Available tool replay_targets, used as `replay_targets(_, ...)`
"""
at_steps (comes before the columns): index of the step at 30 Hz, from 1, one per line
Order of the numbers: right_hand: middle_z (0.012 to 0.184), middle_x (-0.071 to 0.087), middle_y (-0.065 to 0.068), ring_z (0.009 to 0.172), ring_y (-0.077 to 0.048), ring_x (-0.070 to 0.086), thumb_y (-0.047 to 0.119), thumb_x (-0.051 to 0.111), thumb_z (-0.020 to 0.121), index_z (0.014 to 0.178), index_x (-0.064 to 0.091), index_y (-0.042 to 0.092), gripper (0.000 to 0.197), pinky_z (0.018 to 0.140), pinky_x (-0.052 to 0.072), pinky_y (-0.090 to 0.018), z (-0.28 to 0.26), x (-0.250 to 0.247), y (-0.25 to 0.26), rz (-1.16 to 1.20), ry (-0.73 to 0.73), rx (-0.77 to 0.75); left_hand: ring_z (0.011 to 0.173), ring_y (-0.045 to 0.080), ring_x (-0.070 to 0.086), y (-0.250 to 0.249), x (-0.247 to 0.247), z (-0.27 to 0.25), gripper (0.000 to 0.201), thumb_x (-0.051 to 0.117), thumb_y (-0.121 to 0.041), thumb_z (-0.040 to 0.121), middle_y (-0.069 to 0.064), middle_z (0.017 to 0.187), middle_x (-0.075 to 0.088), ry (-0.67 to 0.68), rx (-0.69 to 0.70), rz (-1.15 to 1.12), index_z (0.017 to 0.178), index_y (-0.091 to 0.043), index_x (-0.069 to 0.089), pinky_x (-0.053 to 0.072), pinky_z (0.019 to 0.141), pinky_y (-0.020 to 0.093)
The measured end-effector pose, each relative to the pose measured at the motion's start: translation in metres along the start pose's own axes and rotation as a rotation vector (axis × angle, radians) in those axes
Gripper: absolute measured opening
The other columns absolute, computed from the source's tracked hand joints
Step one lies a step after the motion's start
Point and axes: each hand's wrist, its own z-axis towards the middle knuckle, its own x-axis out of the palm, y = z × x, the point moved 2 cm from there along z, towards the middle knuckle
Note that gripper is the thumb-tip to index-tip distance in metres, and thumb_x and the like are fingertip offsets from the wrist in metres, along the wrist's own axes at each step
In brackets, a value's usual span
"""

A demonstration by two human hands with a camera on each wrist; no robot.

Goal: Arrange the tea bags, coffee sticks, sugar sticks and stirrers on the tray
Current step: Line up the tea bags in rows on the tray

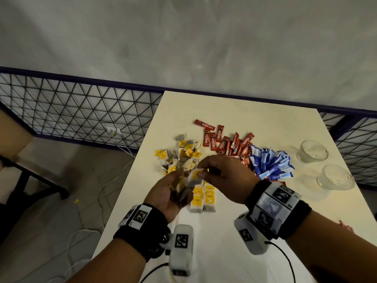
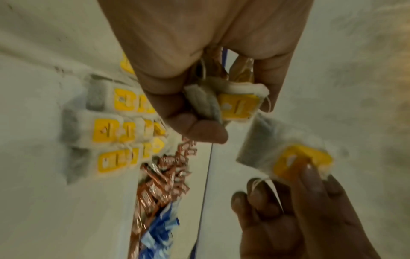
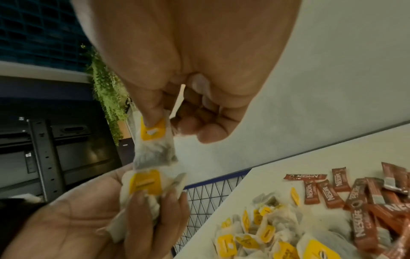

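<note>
Two clear glass cups (image 1: 313,151) are standing near the right edge of the white table (image 1: 224,231); whether anything is in them cannot be told. The left hand (image 1: 166,196) is cupping a bunch of tea bags (image 3: 142,196), fingers curled round them. The right hand (image 1: 224,174) is pinching a single yellow-tagged tea bag (image 3: 154,143) between thumb and fingertips, just above that bunch. On the table, aligned tea bags (image 1: 203,198) are lying under the hands, a loose tea bag pile (image 1: 179,156) beyond, red Nescafe coffee sticks (image 1: 226,142) next, blue sugar sticks (image 1: 271,165) beside them. A wire mesh fence (image 1: 77,111) is running behind the table below a grey wall (image 1: 183,37)
</note>
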Motion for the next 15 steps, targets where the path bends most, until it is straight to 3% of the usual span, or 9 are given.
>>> replay_targets(3, 0.086, 0.06, 0.009, 0.077, -0.009, 0.056, 0.028, 0.056, 0.094, 0.11, 0.063, 0.018, 0.021, 0.066, 0.04, -0.02, 0.009, 0.021, -0.008, -0.005, 0.086, 0.118, 0.055, 0.018, 0.06, -0.008, -0.037, 0.005, 0.022, 0.064, -0.03, 0.074, 0.005, 0.072, 0.062, -0.04, -0.012, -0.047, 0.082, -0.01, 0.065, 0.05, 0.046, 0.023)
replay_targets(6, 0.089, 0.057, 0.007, 0.079, -0.011, 0.053, 0.027, 0.053, 0.095, 0.112, 0.061, 0.019, 0.02, 0.07, 0.038, -0.023, 0.015, 0.051, -0.021, -0.042, 0.182, 0.203, 0.057, 0.018, 0.061, -0.012, -0.073, 0.007, 0.021, 0.068, -0.029, 0.071, 0.004, 0.075, 0.062, -0.137, -0.015, -0.033, 0.084, -0.012, 0.064, 0.051, 0.048, 0.024)
replay_targets(10, 0.103, 0.066, -0.004, 0.093, -0.023, 0.06, 0.027, 0.051, 0.095, 0.112, 0.059, 0.018, 0.021, 0.076, 0.045, -0.027, 0.014, 0.089, -0.037, -0.04, 0.292, 0.3, 0.055, 0.018, 0.063, -0.013, -0.104, 0.002, 0.017, 0.067, -0.028, 0.078, 0.004, 0.07, 0.064, -0.222, -0.017, -0.008, 0.082, -0.012, 0.065, 0.052, 0.048, 0.024)
replay_targets(15, 0.105, 0.066, -0.007, 0.093, -0.025, 0.059, 0.023, 0.047, 0.096, 0.113, 0.056, 0.018, 0.02, 0.08, 0.047, -0.031, 0.011, 0.12, -0.045, -0.062, 0.389, 0.385, 0.057, 0.019, 0.063, -0.013, -0.124, -0.003, 0.018, 0.068, -0.028, 0.073, 0.004, 0.069, 0.064, -0.246, -0.028, -0.003, 0.081, -0.012, 0.065, 0.051, 0.046, 0.027)
